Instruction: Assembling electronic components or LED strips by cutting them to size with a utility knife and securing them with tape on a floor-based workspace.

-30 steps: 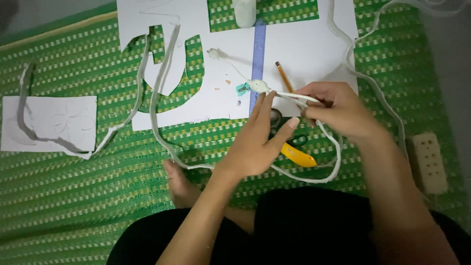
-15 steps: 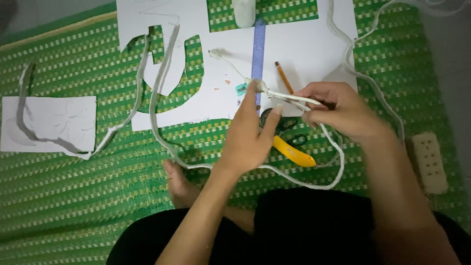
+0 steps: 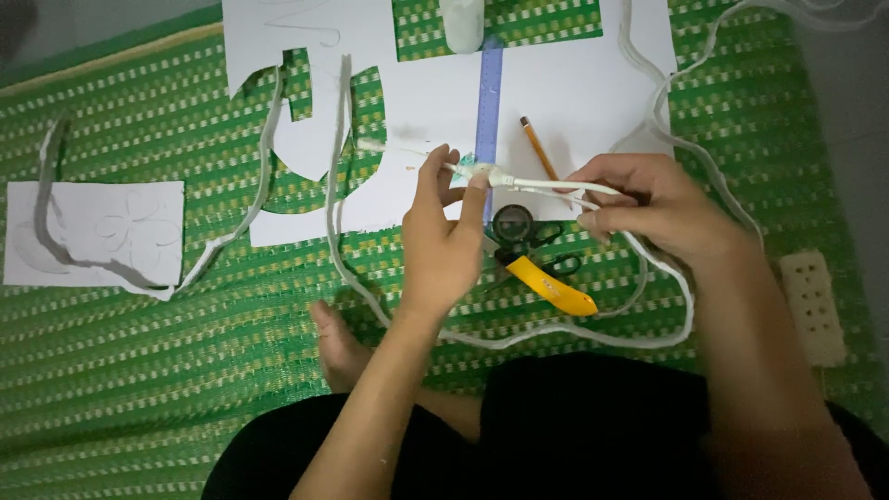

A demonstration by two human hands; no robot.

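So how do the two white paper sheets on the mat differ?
The big sheet lies at the top centre, under the blue ruler and pencil, with curved pieces cut out of its left part. The small sheet lies alone at the left, uncut inside, showing faint drawn outlines. A white strip crosses the small one; the hands work over the big one. Both are white and lie flat on the green mat.

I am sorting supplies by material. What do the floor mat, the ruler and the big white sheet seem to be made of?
Floor mat: probably woven plastic or reed, with ribbed green and pale checks. Ruler: seemingly translucent blue plastic, a smooth straight strip. White sheet: paper or thin card, matte, with shapes cut cleanly out.
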